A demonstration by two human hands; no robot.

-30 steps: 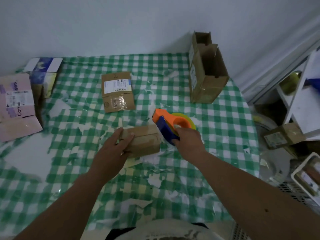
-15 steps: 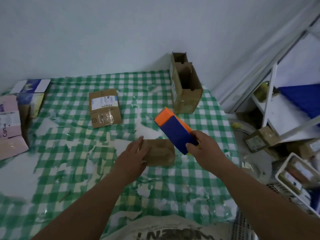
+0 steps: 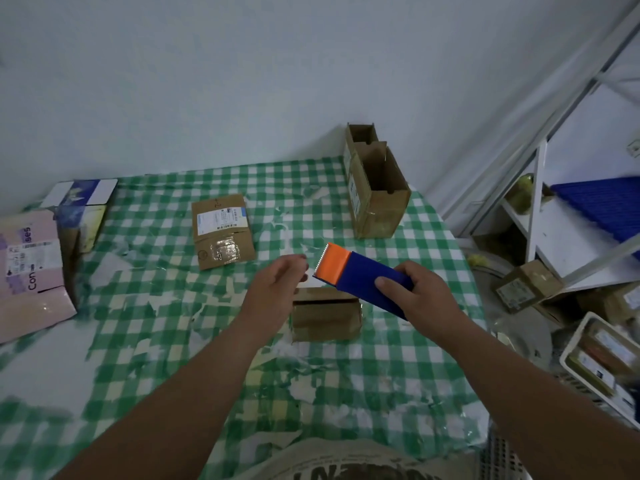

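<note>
Tape dispenser [image 3: 360, 278], blue body w/ orange toothed end, sits in the right hand [image 3: 420, 296], fingers & thumb wrapped round the blue part, raised just above the small cardboard box [image 3: 325, 317] on the checked table [image 3: 173, 306]. Left hand [image 3: 277, 285] is just beside the orange end, fingers curled; can't tell if they pinch a tape end. Prob. light, stiff plastic: grip the blue body, keep skin off the teeth. Further out: labelled box [image 3: 221, 230], tall open box [image 3: 377, 188] by the wall.
</note>
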